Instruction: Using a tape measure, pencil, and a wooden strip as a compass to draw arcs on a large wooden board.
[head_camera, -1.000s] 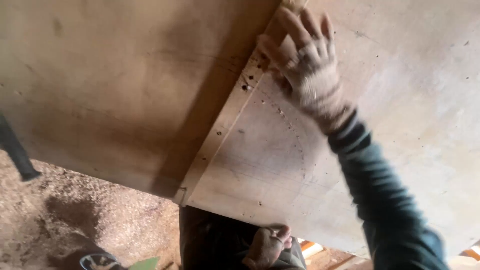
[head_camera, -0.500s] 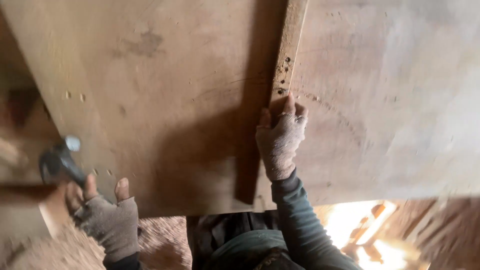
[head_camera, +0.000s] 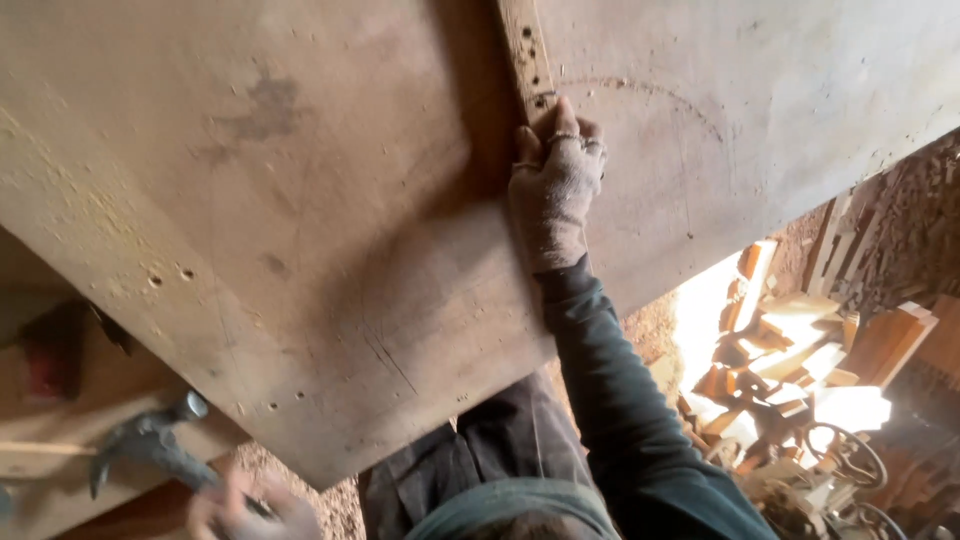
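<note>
A large pale plywood panel (head_camera: 300, 200) fills most of the view, with small nail holes along its near edge. A narrow wooden strip (head_camera: 525, 50) runs up its middle. My right hand (head_camera: 555, 195), in a worn fingerless glove on a dark green sleeve, presses flat on the lower end of that strip. My left hand (head_camera: 250, 508) is blurred at the bottom left, below the panel's corner, and grips the handle of a claw hammer (head_camera: 150, 440) whose metal head points left.
A heap of pale wood offcuts (head_camera: 800, 350) lies on the ground at the right, with round metal parts (head_camera: 850, 455) below it. A wooden bench surface (head_camera: 50, 470) with a red object (head_camera: 45, 365) sits at the left. Sawdust covers the floor.
The view has swung, so the panel now tilts the other way. My left hand with the hammer has dropped lower at the bottom left. My right hand stays on the strip.
</note>
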